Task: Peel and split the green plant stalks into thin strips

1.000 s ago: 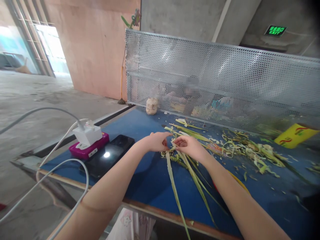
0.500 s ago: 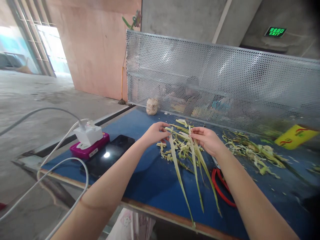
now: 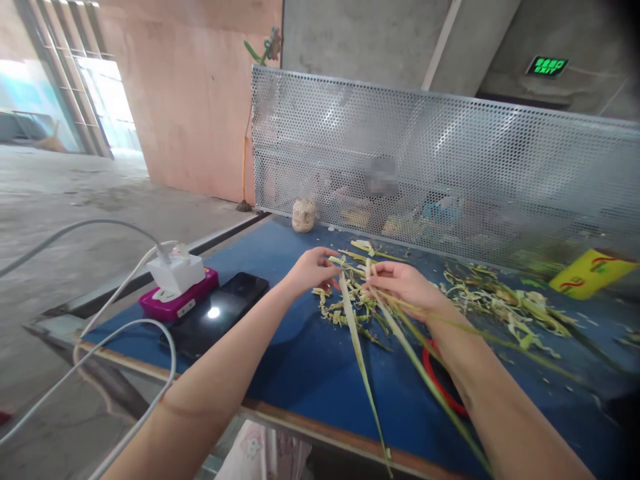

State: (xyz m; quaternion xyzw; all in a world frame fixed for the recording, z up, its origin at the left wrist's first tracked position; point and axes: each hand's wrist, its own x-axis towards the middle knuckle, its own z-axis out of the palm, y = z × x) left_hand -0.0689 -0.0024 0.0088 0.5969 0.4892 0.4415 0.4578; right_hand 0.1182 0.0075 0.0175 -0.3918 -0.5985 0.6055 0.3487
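My left hand (image 3: 315,272) is closed over the top end of a long pale-green leaf strip (image 3: 354,328), which hangs toward the table's front edge. My right hand (image 3: 403,288) pinches several more leaf strips (image 3: 411,350) by their pale ends; their long tails trail over and beside my right forearm. Beneath both hands lies a heap of curled leaf scraps (image 3: 345,313) on the blue table (image 3: 300,383). Partly hidden by the right forearm is a red loop handle (image 3: 437,383), seemingly of scissors.
On the left, a black phone (image 3: 225,310) lies beside a purple power strip (image 3: 180,305) with a white adapter (image 3: 176,275) and cables. A pale lumpy object (image 3: 303,217) stands near the perforated metal screen (image 3: 440,147). More scraps (image 3: 500,303) and a yellow package (image 3: 593,275) are rightward.
My right hand has shifted slightly left, closer to my left hand. Its strips have swung out to the right across my forearm. The left hand's strip hangs much as before.
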